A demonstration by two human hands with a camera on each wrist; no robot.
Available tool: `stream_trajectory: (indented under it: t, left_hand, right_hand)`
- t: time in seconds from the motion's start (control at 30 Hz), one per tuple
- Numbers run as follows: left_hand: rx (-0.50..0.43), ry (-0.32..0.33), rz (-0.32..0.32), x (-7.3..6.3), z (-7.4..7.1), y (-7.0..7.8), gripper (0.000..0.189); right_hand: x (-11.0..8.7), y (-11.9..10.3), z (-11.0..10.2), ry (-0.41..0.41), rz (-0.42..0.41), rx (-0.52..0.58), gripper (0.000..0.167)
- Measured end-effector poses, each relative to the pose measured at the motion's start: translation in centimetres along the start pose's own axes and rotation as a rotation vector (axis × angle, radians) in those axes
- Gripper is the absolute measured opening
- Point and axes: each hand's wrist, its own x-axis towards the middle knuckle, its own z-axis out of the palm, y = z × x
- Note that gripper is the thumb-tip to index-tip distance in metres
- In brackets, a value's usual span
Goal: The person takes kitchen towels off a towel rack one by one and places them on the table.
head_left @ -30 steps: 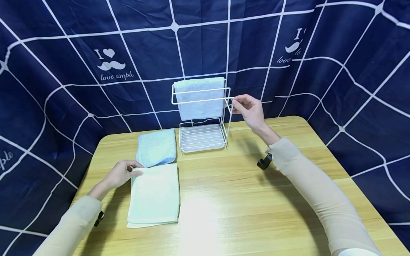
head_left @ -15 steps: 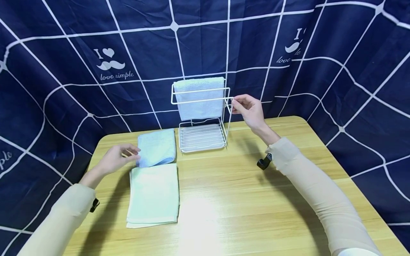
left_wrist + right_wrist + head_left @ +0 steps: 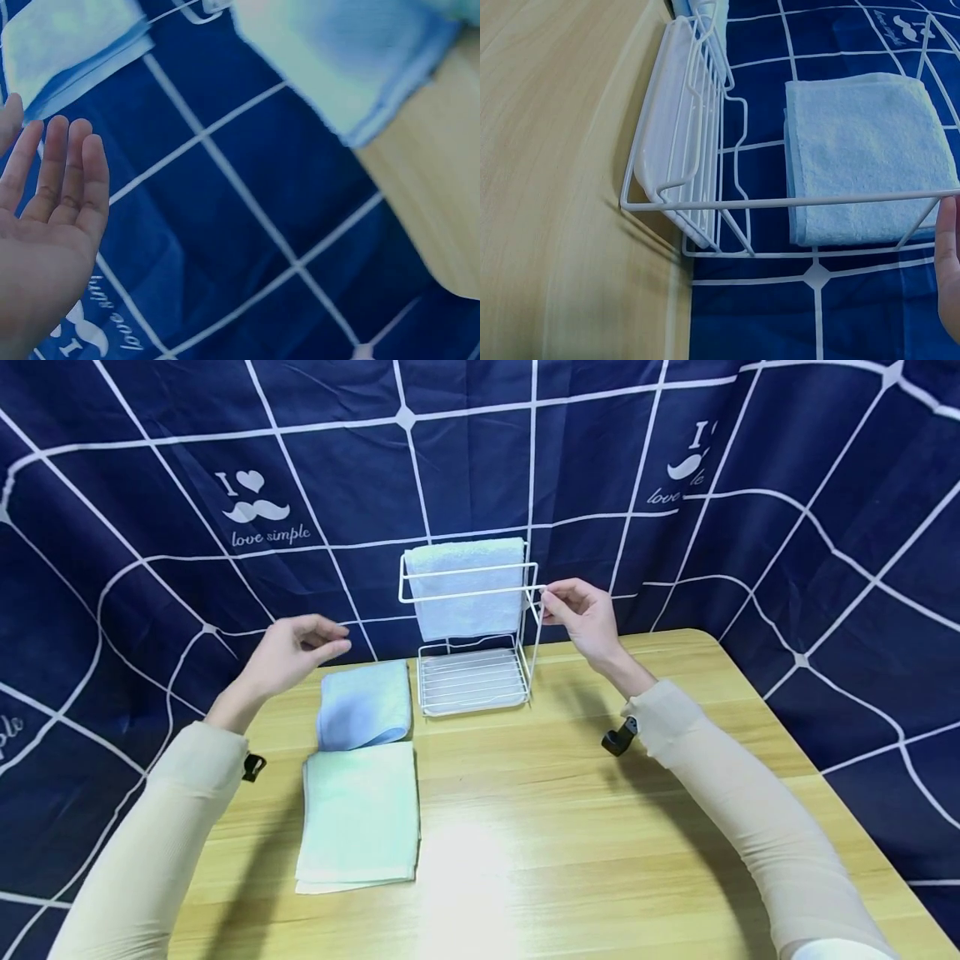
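Navy curtain [image 3: 480,460] behind worktop [image 3: 600,843]. R grip [image 3: 588,620] pinching wire rack [image 3: 472,593] at upper corner, hung towel [image 3: 467,618] just L of it; L grip [image 3: 288,656] relaxed, empty, near blue cloth [image 3: 363,706]. Rack prob. light, stiff: steady corner; cloth soft, pinch edge.

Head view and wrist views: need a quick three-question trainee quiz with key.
1. Which holds the wire rack: left grip or right grip?
2. True or false: the green cloth hangs on the wire rack.
3. Fill in: in the head view, the blue cloth on the table lies to the ___ of the wire rack.

Key:
1. Right grip.
2. False; it lies on the table.
3. Left.
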Motion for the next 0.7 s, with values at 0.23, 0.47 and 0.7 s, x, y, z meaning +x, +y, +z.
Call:
stream_trajectory:
  t: [0.23, 0.47, 0.7]
  left_hand:
    - [-0.033, 0.092, -0.006, 3.4, 0.1, 1.8, 0.027]
    - [-0.068, 0.131, 0.022, 6.4, 0.6, 3.3, 0.031]
    - [-0.097, 0.138, 0.025, 8.9, 1.4, 4.6, 0.036]
  right_hand:
    - [-0.1, 0.1, 0.0, 0.0, 0.002, 0.007, 0.004]
    - [-0.1, 0.0, 0.1, 0.005, 0.0, -0.005, 0.018]
    - [-0.1, -0.1, 0.2, -0.006, 0.0, -0.005, 0.024]
